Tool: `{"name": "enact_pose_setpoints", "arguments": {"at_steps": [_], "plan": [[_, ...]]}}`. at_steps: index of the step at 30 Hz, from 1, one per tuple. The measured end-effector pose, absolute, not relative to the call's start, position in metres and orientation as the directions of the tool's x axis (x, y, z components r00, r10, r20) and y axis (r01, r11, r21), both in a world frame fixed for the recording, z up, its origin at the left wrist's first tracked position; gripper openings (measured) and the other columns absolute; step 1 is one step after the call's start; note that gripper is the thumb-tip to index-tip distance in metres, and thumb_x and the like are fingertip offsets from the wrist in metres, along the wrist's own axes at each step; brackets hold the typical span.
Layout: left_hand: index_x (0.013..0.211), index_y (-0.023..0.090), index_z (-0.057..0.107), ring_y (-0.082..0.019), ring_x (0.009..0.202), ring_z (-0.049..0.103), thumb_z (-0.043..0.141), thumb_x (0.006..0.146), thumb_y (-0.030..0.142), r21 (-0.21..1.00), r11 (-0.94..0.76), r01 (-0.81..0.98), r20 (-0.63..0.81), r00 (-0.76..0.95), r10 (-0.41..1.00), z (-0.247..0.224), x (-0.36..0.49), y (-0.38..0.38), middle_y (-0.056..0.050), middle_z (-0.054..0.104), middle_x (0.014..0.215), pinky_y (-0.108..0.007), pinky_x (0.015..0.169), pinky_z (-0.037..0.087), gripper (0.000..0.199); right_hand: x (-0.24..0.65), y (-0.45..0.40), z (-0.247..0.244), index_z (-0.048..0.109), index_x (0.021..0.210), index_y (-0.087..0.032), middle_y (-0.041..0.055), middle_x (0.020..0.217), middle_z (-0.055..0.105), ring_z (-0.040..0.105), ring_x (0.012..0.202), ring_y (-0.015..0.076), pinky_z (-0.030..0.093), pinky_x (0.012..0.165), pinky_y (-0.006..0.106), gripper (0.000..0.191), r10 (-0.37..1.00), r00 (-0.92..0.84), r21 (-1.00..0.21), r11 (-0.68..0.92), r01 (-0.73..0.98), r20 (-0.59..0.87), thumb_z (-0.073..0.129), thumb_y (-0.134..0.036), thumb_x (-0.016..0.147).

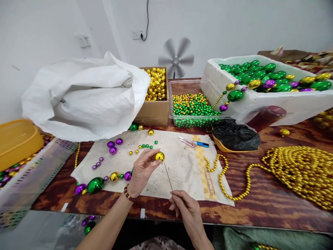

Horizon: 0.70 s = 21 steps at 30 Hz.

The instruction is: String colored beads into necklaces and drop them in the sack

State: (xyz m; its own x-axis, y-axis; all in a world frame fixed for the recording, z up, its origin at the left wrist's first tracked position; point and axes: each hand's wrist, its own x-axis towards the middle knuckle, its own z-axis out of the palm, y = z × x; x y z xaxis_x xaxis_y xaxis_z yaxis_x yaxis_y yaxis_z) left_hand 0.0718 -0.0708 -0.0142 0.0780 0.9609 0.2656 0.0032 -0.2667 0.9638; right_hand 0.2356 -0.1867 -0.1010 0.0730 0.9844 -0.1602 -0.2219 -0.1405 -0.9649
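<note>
My left hand (143,170) pinches a shiny gold bead (160,157) between thumb and fingertips, above the cloth. Lower and to the right, my right hand (186,210) grips a long thin needle (168,177) whose upper end points at the bead; whether it enters the hole I cannot tell. Behind my left wrist, a strand with a large green bead (95,185) and purple and gold beads lies along the cloth's front left. Loose purple beads (112,150) and small green and gold beads (140,147) rest on the white cloth (179,156).
Scissors (186,141) and a blue-handled tool (201,144) lie on the cloth. Behind stand a white sack (99,107), a carton of gold beads (153,113), a clear bin (191,119) and a foam box (260,104). A gold bead chain (299,173) is heaped right; a fan (176,60) spins behind.
</note>
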Motion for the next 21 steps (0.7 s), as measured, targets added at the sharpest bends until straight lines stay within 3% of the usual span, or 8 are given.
{"name": "enact_pose_setpoints", "arguments": {"at_steps": [9,14,21], "plan": [[0.102,0.025,0.079,-0.012,0.081,0.060,0.081,0.074,0.033,0.977,-0.139,-0.162,0.143,0.016,0.990,-0.007,0.069,-0.067,-0.005,0.063,0.101,-0.024,0.071,0.054,0.028,0.225,-0.187,-0.114,0.073,0.093,-0.015,0.0057,0.068,0.068,0.053,0.047,0.0096,0.040,0.042,0.019,0.039,0.986,0.023,-0.968,-0.160,-0.192,-0.168,0.065,-0.053,0.089],[0.102,0.026,0.079,-0.012,0.080,0.060,0.084,0.071,0.031,0.972,-0.092,-0.217,0.101,0.028,0.995,-0.006,0.071,-0.068,-0.004,0.064,0.100,-0.023,0.070,0.053,0.032,0.222,-0.183,-0.111,0.073,0.091,-0.014,0.0062,0.067,0.069,0.053,0.046,0.0104,0.039,0.040,0.020,0.041,0.983,0.045,-0.960,-0.164,-0.226,-0.179,0.068,-0.055,0.085],[0.107,0.028,0.078,-0.014,0.088,0.059,0.079,0.078,0.029,0.975,-0.094,-0.202,0.109,0.064,0.992,-0.012,0.073,-0.075,-0.005,0.064,0.107,-0.022,0.072,0.052,0.029,0.218,-0.179,-0.104,0.073,0.091,-0.015,0.0054,0.069,0.069,0.056,0.049,0.0115,0.041,0.041,0.020,0.040,0.985,0.055,-0.958,-0.146,-0.247,-0.164,0.068,-0.054,0.086]]}}
